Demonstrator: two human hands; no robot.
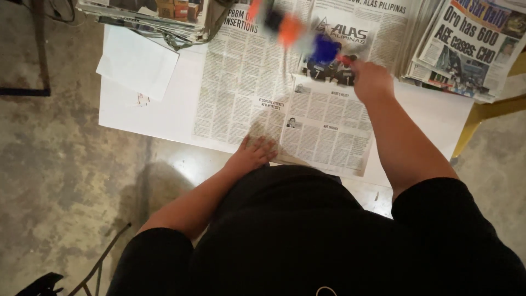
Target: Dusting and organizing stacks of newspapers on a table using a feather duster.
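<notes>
A spread newspaper sheet (257, 87) lies on a white table (164, 118). My left hand (253, 154) rests flat on the sheet's near edge, fingers apart. Farther up and to the right, my right hand (371, 80) is closed around a blurred orange and blue tool (307, 38) that reaches up and left over the sheet. The blur hides what kind of tool it is.
A stack of newspapers (471, 44) sits at the table's far right, another pile (148, 19) at the far left. Loose white paper sheets (137, 63) overhang the left edge. Bare concrete floor (60, 164) lies to the left, with dark metal bars low down.
</notes>
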